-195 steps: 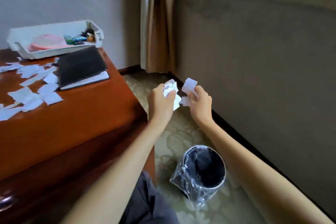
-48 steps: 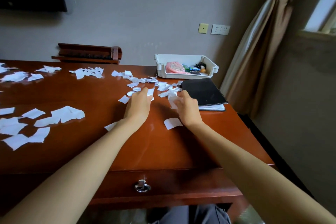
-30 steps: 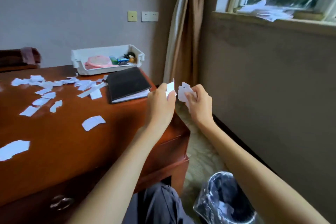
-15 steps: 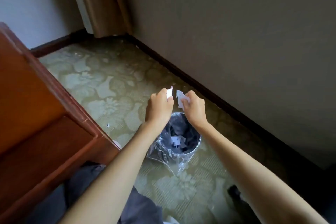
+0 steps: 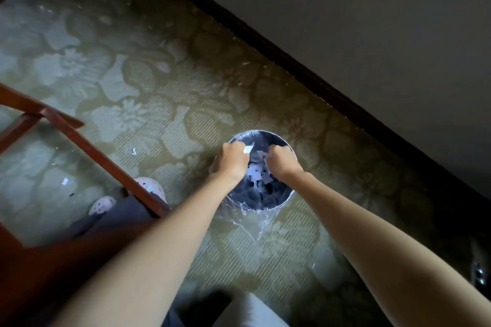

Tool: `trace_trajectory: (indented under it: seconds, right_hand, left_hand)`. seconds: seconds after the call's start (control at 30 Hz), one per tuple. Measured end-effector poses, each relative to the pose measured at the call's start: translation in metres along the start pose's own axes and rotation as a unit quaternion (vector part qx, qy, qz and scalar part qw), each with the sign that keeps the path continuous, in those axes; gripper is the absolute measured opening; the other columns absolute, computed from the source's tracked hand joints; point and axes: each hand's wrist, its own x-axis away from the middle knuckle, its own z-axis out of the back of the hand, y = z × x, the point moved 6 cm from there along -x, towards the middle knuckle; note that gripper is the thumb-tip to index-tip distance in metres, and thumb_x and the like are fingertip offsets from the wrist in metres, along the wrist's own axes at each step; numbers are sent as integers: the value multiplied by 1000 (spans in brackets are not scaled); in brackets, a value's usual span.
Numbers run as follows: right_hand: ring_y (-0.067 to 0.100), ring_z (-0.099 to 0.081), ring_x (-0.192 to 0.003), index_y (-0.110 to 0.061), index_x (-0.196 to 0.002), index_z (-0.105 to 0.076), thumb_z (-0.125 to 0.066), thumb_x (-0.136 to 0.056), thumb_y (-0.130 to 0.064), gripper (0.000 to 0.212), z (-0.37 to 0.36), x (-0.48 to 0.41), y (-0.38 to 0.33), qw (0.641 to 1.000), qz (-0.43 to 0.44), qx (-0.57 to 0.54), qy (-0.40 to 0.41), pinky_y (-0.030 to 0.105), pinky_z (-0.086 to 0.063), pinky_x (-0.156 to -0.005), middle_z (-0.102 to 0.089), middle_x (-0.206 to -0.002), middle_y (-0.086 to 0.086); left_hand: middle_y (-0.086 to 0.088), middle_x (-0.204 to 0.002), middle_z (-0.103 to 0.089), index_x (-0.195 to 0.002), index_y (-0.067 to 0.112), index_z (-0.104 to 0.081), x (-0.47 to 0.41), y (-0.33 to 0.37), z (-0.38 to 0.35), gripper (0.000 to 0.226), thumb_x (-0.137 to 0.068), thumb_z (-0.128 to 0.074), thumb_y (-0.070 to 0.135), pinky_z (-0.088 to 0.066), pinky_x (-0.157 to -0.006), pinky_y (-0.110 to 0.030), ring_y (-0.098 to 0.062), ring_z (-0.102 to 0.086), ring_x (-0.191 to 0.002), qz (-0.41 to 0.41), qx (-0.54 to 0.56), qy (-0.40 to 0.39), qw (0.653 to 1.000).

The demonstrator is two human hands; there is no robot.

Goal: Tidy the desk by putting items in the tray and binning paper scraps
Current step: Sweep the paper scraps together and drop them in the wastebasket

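Observation:
A round dark bin [image 5: 288, 195] with a clear plastic liner stands on the patterned carpet. Both my hands hover over its mouth. My left hand [image 5: 230, 160] pinches a small white paper scrap [image 5: 248, 149] at the fingertips. My right hand [image 5: 283, 161] has its fingers curled down, with a grey-white scrap [image 5: 261, 154] at their tips. Several more white scraps [image 5: 257, 173] show between my hands, inside the bin or falling into it. The desk top and the tray are out of view.
The desk's red-brown wooden corner and leg [image 5: 87, 148] sit to the left of the bin. Two tiny scraps [image 5: 133, 151] [image 5: 65, 181] lie on the carpet. My feet in pale slippers [image 5: 152, 188] are under the desk. A dark skirting board [image 5: 305, 71] runs along the wall.
I have bent down from the desk toward the bin. Both hands dropped to its rim, and scraps now show inside it between them.

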Motion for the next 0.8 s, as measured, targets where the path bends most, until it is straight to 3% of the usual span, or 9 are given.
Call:
trace_trajectory:
  seconds: [0.17, 0.33, 0.47, 0.7, 0.8]
  right_hand:
    - [38, -57, -104, 4, -114, -54, -35, -92, -1, 30, -23, -34, 4, 999, 0, 39, -34, 32, -38, -71, -59, -116, 23]
    - [42, -52, -113, 2, -122, -43, -34, -92, -2, 32, -38, -49, -2, 998, 13, 33, -50, 42, -43, -88, -50, -125, 26]
    - [42, -46, -118, 4, -126, -37, -35, -91, 2, 35, -45, -50, -5, 995, 27, 60, -75, 45, -41, -96, -37, -133, 26]
    - [39, -44, -127, -4, -142, -29, -41, -93, -3, 50, -51, -28, -1, 983, 44, 115, -140, 40, -40, -102, -27, -146, 18]
    - [37, -40, -131, -5, -143, -27, -40, -93, -4, 52, -44, -13, -4, 982, 55, 126, -130, 39, -36, -106, -28, -149, 16]
  left_hand:
    - [-33, -113, -58, -98, -15, -56, -25, -13, -25, 25, -90, -46, 7, -45, -88, -42, -42, -53, -109, 48, 54, -27, 997]
    - [-18, -116, -65, -106, 6, -65, -38, -27, -44, 29, -90, -41, 5, -49, -93, -36, -35, -63, -105, 79, 104, -51, 990]
    - [-12, -132, -56, -132, 12, -51, -38, -26, -46, 44, -92, -37, -1, -41, -92, -27, -28, -53, -119, 74, 101, -75, 989]
    - [-14, -149, -34, -144, 12, -34, -19, -25, -40, 57, -90, -33, -7, -38, -103, -34, -31, -42, -130, 36, 63, -119, 990]
    - [-12, -153, -28, -147, 16, -26, -4, -25, -28, 65, -86, -31, -8, -40, -106, -44, -33, -43, -130, 37, 58, -123, 990]
